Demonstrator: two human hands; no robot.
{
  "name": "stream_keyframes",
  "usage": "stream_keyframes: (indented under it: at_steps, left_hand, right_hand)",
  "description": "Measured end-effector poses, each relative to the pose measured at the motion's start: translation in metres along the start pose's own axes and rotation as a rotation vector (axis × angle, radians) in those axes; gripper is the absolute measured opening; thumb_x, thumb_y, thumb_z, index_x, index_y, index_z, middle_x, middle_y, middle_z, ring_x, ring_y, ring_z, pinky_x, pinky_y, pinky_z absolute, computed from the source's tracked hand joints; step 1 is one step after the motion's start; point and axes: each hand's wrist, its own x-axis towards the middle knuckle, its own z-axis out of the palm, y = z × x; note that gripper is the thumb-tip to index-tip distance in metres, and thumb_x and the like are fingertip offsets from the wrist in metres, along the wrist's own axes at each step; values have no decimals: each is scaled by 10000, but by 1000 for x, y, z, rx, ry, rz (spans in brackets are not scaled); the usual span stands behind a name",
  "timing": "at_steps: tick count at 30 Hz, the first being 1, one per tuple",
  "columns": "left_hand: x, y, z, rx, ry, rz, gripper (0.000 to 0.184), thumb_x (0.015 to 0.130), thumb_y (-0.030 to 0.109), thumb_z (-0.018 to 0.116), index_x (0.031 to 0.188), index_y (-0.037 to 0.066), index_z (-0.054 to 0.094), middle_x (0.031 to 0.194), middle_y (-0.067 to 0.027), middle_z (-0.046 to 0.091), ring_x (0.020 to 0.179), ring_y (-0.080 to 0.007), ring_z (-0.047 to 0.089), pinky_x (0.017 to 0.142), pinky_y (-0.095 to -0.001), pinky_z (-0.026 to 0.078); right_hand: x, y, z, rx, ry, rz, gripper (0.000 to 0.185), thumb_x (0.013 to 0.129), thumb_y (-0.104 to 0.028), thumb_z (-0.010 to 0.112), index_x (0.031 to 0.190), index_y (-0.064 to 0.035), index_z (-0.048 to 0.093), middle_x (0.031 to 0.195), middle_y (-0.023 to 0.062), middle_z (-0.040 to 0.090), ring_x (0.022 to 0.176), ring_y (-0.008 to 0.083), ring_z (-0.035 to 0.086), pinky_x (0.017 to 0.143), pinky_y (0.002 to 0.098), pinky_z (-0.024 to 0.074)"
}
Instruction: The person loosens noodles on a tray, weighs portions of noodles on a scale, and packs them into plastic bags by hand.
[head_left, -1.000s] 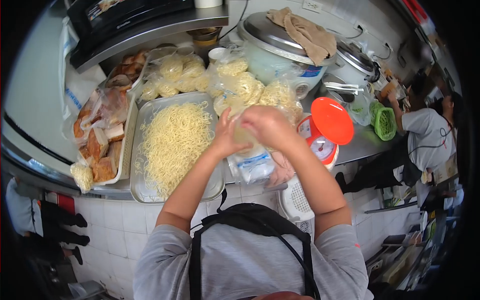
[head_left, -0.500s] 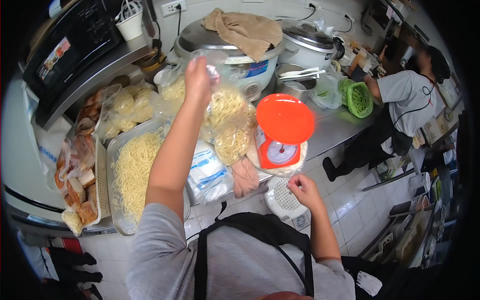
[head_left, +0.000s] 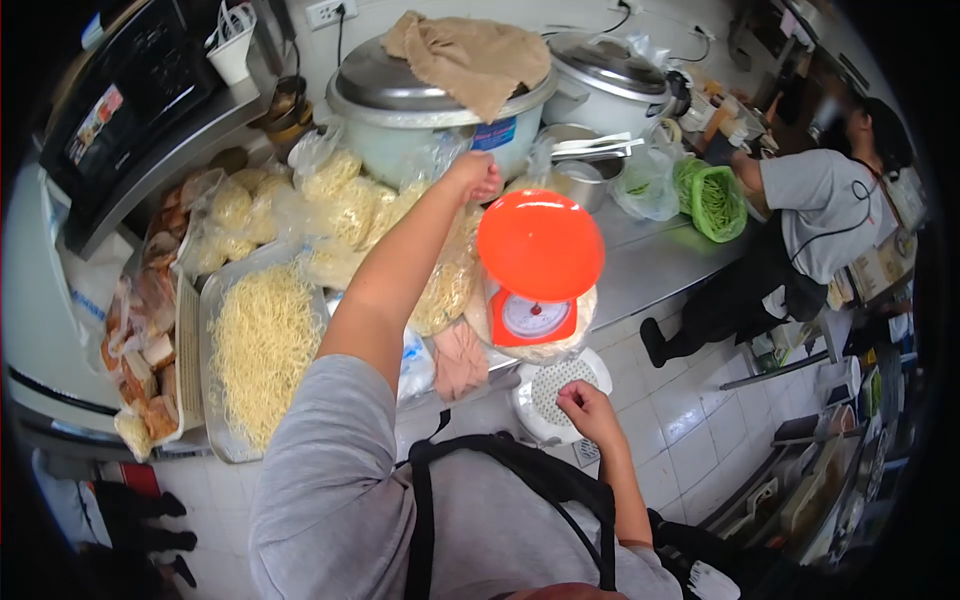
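My left hand (head_left: 474,178) is reached out with curled fingers, just behind the orange pan (head_left: 541,245) of a kitchen scale (head_left: 535,318). Clear plastic (head_left: 447,150) shows beside this fist; what the fingers hold, if anything, is hidden. Under and beside my left forearm lie clear bags of noodles (head_left: 350,213), partly covered by the arm. My right hand (head_left: 588,410) is closed near my body, above a white perforated stool top (head_left: 552,398), with nothing visible in it. A tray (head_left: 213,397) of loose noodles (head_left: 262,350) lies left of my arm.
A large lidded cooker (head_left: 385,125) with a brown cloth (head_left: 470,55) stands behind, beside a second cooker (head_left: 610,75). Meat pieces fill a basket (head_left: 188,350) at left. A green bag of beans (head_left: 718,203) stands near a co-worker (head_left: 820,210) at right.
My left hand has moved right and lower, from above the noodle bags to behind the scale pan. My right hand stays closed near the stool. The view has shifted slightly.
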Motion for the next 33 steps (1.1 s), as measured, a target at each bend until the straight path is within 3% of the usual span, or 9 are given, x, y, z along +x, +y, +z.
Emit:
stream_keyframes:
  at_steps: [6, 11, 15, 17, 19, 22, 25, 28, 33]
  left_hand:
    - [-104, 10, -45, 45, 13, 250, 192, 823, 281, 452, 855, 95, 492, 798, -12, 550, 677, -95, 533, 590, -224, 417]
    - [-198, -30, -91, 227, 116, 332, 219, 802, 264, 496, 891, 64, 509, 789, -15, 552, 675, -92, 521, 592, -211, 411]
    - [-248, -99, -105, 348, 157, 303, 270, 765, 264, 551, 921, 47, 513, 793, -14, 540, 692, -93, 498, 616, -214, 408]
    - [-277, -118, -89, 605, 127, 121, 331, 730, 284, 588, 953, 50, 512, 813, -33, 551, 729, -137, 519, 648, -267, 425]
    - [-297, -147, -69, 811, 215, 282, 361, 695, 289, 610, 951, 54, 511, 856, -79, 561, 762, -208, 538, 667, -319, 427]
    - [-288, -187, -60, 998, 244, 158, 326, 685, 273, 605, 918, 62, 519, 849, -119, 568, 773, -269, 541, 663, -347, 425]
    - [-287, -181, -61, 732, 288, 122, 225, 682, 233, 594, 817, 60, 541, 748, -127, 579, 723, -285, 552, 622, -357, 430]
    - [-290, -177, -65, 664, 319, 175, 197, 692, 222, 579, 790, 55, 546, 716, -118, 581, 686, -272, 558, 599, -349, 434]
    - [-292, -169, -60, 621, 330, 167, 200, 677, 215, 577, 808, 66, 547, 720, -124, 580, 679, -271, 559, 594, -344, 436]
  right_hand:
    - [31, -14, 38, -366, -173, -181, 328, 706, -134, 585, 1026, -83, 535, 775, 109, 499, 678, 234, 522, 600, 312, 428]
    - [58, -43, 119, -622, -92, -494, 398, 671, -158, 600, 1060, -129, 525, 848, 105, 468, 715, 242, 517, 605, 333, 440]
    - [69, -31, 142, -715, -55, -557, 246, 650, -144, 585, 894, -117, 589, 774, 87, 491, 703, 243, 532, 587, 330, 444]
    - [76, -25, 144, -620, -12, -553, 170, 652, -141, 583, 819, -104, 588, 767, 90, 504, 688, 256, 541, 575, 343, 445]
    - [86, -34, 153, -652, 57, -485, 115, 680, -152, 568, 773, -83, 574, 803, 115, 526, 692, 283, 553, 570, 364, 449]
    - [108, -46, 173, -736, 167, -349, 128, 708, -178, 553, 766, -64, 560, 814, 125, 530, 689, 293, 555, 578, 380, 453]
    - [123, -56, 188, -766, 245, -305, 153, 721, -193, 542, 746, -42, 538, 791, 135, 543, 698, 299, 557, 593, 401, 453]
    - [117, -81, 171, -821, -28, -185, 143, 724, -187, 541, 779, -60, 578, 753, 147, 551, 725, 286, 548, 609, 373, 446]
    - [60, -134, 170, -613, -220, -578, 157, 734, -140, 475, 799, -45, 581, 789, 160, 560, 748, 292, 551, 635, 364, 444]
